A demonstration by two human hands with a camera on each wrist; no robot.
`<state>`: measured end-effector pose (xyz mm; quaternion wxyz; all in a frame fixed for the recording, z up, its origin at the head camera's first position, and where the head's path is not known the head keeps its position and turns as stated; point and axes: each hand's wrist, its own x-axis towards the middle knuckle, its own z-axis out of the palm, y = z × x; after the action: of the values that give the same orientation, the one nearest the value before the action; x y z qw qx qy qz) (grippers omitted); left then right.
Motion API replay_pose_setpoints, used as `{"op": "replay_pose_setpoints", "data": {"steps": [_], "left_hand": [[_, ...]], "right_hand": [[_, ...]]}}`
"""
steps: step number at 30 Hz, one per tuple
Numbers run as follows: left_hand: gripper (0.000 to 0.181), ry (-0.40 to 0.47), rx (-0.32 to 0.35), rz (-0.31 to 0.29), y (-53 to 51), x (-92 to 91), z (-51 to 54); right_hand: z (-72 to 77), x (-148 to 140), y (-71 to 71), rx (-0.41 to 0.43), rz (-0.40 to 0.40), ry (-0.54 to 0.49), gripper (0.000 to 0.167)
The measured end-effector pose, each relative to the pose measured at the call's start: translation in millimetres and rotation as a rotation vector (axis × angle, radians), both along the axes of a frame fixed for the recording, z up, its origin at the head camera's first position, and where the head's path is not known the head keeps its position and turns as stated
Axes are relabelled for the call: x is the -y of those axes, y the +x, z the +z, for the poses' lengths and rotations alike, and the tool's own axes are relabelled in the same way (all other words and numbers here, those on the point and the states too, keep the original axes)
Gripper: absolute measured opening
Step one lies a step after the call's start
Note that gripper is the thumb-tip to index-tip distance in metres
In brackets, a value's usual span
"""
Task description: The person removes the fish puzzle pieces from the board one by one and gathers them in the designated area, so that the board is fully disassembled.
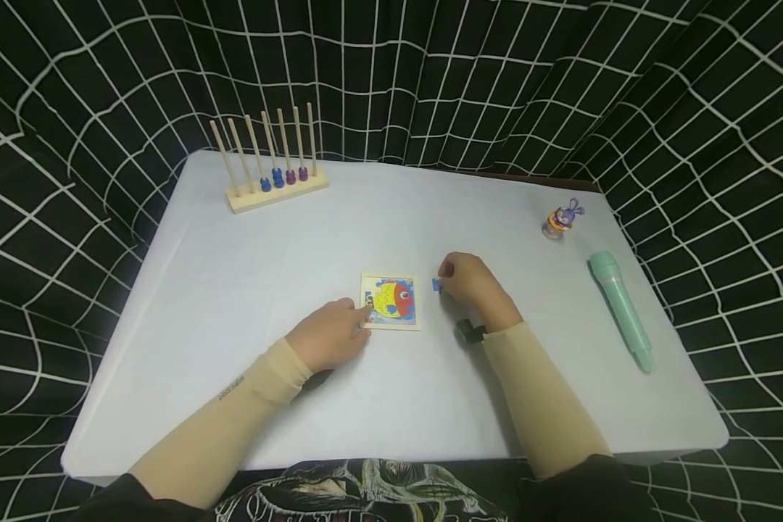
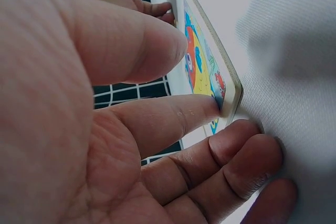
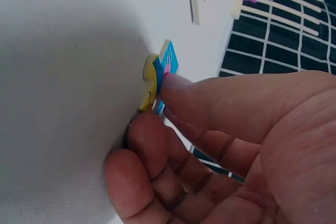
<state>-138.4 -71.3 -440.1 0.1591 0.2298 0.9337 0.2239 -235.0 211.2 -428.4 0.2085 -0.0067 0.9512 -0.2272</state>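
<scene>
A small square puzzle (image 1: 420, 312) with a yellow and red fish picture lies flat on the table. My left hand (image 1: 329, 335) is at its left side; in the left wrist view the straight index finger touches the board (image 2: 232, 85) near a corner, with the other fingertips by its edge. To the right of the puzzle, my right hand (image 1: 471, 284) pinches a small blue piece (image 1: 436, 284). The right wrist view shows yellow and blue parts (image 3: 150, 77) at the thumb tip; whether they are one piece or two, I cannot tell.
A wooden peg rack (image 1: 280, 194) with blue and purple beads stands at the back left. A purple rabbit-topped container (image 1: 559, 220) is at the back right, and a mint-green microphone-shaped object (image 1: 621, 308) lies near the right edge. Something dark (image 1: 470, 331) shows beside my right wrist.
</scene>
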Motion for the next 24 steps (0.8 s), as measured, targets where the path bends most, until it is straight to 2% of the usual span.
{"op": "replay_pose_setpoints", "data": {"steps": [3, 6, 9, 12, 14, 24], "left_hand": [[0.052, 0.000, 0.001, -0.003, 0.1, 0.1, -1.3], [0.052, 0.000, -0.002, -0.005, 0.3, 0.2, -1.6], [0.051, -0.002, -0.012, -0.008, 0.5, 0.4, -1.4], [0.051, -0.005, -0.020, -0.010, 0.0, 0.7, -1.6], [0.051, -0.004, -0.018, -0.012, -0.2, 0.5, -2.4], [0.051, 0.010, -0.032, -0.015, -0.4, 0.5, -3.3]], "right_hand": [[3.1, 5, 3.5, -0.039, -0.002, 0.011, 0.018], [8.5, 21, 6.7, -0.135, 0.043, -0.022, 0.019], [11.1, 46, 8.2, -0.191, 0.173, -0.074, 0.027], [8.0, 67, 7.9, -0.164, 0.321, -0.099, 0.030], [3.8, 76, 7.5, -0.141, 0.366, -0.087, 0.031], [-5.2, 87, 6.1, -0.097, 0.356, -0.075, 0.035]]}}
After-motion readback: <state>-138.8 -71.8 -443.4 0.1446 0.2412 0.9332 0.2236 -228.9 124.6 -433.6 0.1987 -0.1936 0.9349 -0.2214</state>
